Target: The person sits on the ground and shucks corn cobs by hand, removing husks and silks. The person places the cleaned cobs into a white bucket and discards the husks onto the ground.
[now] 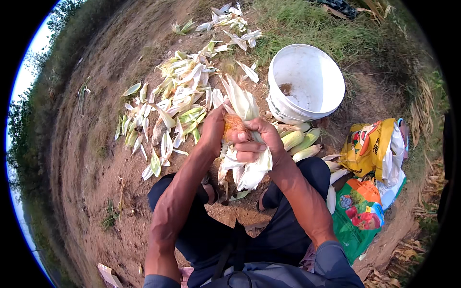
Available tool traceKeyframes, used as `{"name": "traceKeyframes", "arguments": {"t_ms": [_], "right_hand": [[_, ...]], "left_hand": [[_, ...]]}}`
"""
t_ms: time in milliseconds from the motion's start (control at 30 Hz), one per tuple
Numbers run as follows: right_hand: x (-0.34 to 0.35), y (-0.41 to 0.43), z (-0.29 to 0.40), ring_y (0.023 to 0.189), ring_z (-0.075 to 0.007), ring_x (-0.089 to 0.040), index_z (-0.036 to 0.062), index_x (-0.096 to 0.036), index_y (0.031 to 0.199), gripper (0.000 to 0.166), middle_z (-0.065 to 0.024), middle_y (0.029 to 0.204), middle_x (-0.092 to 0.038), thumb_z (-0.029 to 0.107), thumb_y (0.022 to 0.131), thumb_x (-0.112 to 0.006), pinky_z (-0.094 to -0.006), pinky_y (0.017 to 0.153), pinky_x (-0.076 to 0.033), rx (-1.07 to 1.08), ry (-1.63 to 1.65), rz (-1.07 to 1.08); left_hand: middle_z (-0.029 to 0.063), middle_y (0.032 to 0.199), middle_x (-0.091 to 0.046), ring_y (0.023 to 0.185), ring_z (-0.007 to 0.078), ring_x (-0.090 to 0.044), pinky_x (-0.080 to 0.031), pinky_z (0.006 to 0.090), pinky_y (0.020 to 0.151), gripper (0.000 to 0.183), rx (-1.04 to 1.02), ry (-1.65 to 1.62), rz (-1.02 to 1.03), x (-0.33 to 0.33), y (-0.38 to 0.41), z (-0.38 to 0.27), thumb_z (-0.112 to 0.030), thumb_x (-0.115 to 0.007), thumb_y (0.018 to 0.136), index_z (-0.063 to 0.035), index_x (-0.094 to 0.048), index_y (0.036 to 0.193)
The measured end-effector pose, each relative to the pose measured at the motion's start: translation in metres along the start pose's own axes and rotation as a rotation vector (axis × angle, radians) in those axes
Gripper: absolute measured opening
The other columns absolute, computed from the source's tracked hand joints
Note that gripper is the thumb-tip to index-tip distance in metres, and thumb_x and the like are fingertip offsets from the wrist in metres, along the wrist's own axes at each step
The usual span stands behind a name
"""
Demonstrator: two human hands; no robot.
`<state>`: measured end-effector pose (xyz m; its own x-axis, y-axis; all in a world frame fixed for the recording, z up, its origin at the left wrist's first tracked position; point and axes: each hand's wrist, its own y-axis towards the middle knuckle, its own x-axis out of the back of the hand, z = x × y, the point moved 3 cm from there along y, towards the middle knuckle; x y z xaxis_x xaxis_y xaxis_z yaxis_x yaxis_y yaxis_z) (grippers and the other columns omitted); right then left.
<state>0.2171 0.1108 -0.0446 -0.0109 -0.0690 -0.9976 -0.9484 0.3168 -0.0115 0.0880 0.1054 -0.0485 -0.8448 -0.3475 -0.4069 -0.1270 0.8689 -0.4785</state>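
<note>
Between my hands is an ear of corn (pixel 231 126) with yellow kernels and brownish silk partly showing. My left hand (pixel 215 126) is closed around its left side. My right hand (pixel 257 138) grips the ear and its pulled-back pale husk (pixel 251 169), which hangs below the fingers. More husk leaves (pixel 242 99) stand up above the hands. The far end of the ear is hidden by fingers and husk. Close to my right hand, several unhusked ears of corn (pixel 303 139) lie on the ground by my knee.
A white plastic bucket (pixel 306 82) with some dirt inside stands beyond my right hand. Loose corn husks (pixel 187 77) are strewn ahead and to the left. At the right lie a yellow printed bag (pixel 367 147) and a green printed bag (pixel 354 216). Grass (pixel 317 28) grows behind the bucket.
</note>
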Motion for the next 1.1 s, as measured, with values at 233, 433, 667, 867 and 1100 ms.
{"name": "traceKeyframes", "arguments": {"t_ms": [233,433,667,867,1100], "right_hand": [[-0.022,-0.015,0.001,0.039,-0.0061,-0.038,0.0010,-0.058,0.108,0.022,-0.0108,0.081,-0.063,0.020,0.096,-0.060,-0.0255,0.042,-0.037,0.171,-0.140,0.043],[-0.001,-0.020,0.048,0.045,-0.0078,-0.045,0.0089,-0.057,0.105,0.031,-0.0061,0.090,-0.065,0.035,0.097,-0.072,-0.0253,0.044,-0.040,0.687,-0.486,-0.542],[0.000,-0.008,0.040,0.096,-0.0145,-0.067,-0.0022,-0.059,0.128,0.056,-0.0074,0.111,-0.069,0.023,0.085,-0.086,-0.0317,0.086,-0.055,0.754,-1.034,-0.525],[-0.001,-0.010,0.040,0.073,-0.0099,-0.067,0.0012,-0.072,0.106,0.024,-0.0026,0.090,-0.073,0.017,0.089,-0.081,-0.0242,0.060,-0.053,0.685,-1.003,-0.610],[0.000,-0.012,0.045,0.069,-0.0080,-0.064,0.0040,-0.068,0.116,0.031,-0.0032,0.094,-0.072,0.010,0.087,-0.080,-0.0223,0.049,-0.050,0.672,-1.042,-0.515]], "left_hand": [[0.0064,0.093,-0.067,0.081,0.0153,-0.066,-0.056,0.0291,0.073,0.038,-0.080,-0.010,0.015,0.006,0.012,-0.006,-0.039,-0.048,0.107,-0.0041,-0.063,0.112],[0.0092,0.077,-0.067,0.055,0.0184,-0.063,-0.052,0.0299,0.047,0.041,0.017,0.125,0.115,0.008,0.003,-0.001,-0.041,-0.052,0.106,-0.0021,-0.064,0.100],[0.0113,0.087,-0.070,0.073,0.0180,-0.069,-0.057,0.0313,0.064,0.048,-0.082,0.328,0.190,0.010,0.000,0.007,-0.046,-0.060,0.100,0.0017,-0.065,0.103],[0.0032,0.089,-0.065,0.075,0.0112,-0.057,-0.046,0.0282,0.066,0.047,-0.142,0.471,0.226,0.008,-0.013,-0.004,-0.045,-0.061,0.098,0.0001,-0.066,0.112],[0.0115,0.084,-0.069,0.064,0.0167,-0.067,-0.055,0.0301,0.057,0.055,-0.122,0.454,0.242,0.014,-0.020,-0.010,-0.049,-0.073,0.091,0.0033,-0.065,0.106]]}}
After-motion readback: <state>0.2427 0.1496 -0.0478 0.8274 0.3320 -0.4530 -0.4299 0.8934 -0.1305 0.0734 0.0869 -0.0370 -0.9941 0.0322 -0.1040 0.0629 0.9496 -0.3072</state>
